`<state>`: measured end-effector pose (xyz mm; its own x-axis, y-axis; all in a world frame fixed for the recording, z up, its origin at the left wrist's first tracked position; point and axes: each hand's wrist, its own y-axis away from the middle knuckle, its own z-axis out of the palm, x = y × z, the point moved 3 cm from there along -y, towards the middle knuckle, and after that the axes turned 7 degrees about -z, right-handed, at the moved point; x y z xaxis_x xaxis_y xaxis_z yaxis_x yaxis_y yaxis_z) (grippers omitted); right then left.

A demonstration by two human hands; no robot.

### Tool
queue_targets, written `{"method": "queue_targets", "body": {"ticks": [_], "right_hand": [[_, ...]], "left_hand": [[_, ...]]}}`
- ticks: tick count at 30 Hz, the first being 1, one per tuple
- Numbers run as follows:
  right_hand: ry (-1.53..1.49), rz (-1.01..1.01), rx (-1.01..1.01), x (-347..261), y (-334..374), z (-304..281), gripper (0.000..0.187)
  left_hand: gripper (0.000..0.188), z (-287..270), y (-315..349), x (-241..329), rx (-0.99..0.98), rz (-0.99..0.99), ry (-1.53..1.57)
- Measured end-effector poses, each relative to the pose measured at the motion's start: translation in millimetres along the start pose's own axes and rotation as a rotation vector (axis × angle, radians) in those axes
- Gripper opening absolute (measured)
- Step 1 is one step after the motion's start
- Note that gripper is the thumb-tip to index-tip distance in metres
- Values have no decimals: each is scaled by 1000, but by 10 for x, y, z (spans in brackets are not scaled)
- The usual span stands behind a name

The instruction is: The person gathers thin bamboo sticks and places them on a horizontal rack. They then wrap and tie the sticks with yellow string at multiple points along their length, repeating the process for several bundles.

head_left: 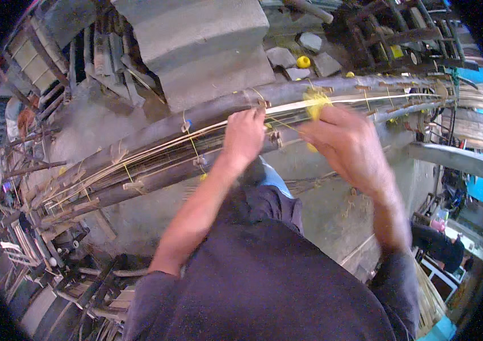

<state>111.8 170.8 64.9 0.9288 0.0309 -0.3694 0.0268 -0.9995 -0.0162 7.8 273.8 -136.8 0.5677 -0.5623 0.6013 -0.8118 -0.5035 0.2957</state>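
A long frame of two round wooden poles, the far pole (pixel 156 120) and the near pole (pixel 150 179), spans the view before me. Thin pale strips (pixel 164 139) run lengthwise between them, crossed by yellow ties. My left hand (pixel 245 135) is closed over the strips by a small wooden peg on the far pole; its fingertips are partly hidden. My right hand (pixel 341 139), smeared by motion, grips yellow twine (pixel 316 103) bunched above its fingers. A taut length of twine runs between both hands. One wider pale strip (pixel 375 100) stretches right, past my right hand.
A concrete step (pixel 207 57) rises beyond the far pole. Stones (pixel 311 41) and a yellow ball-shaped thing (pixel 303 62) lie beside it. Stacked wood (pixel 108 51) stands at left, a wooden rack (pixel 403 34) at far right. A dark-clothed person (pixel 443 247) is at lower right.
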Motion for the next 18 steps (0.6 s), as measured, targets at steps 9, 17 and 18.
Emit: {"method": "queue_targets", "body": {"ticks": [9,17,18], "right_hand": [[-23,78,-247,1366,-1361,1237,25],[-943,-97,53,410,26,1367,20],[-741,-108,-184,356,228,1749,17]], "left_hand": [[17,245,-183,120,498,105,-133],[19,173,-42,-19,572,87,-242],[20,142,-59,66,562,84,-212]]}}
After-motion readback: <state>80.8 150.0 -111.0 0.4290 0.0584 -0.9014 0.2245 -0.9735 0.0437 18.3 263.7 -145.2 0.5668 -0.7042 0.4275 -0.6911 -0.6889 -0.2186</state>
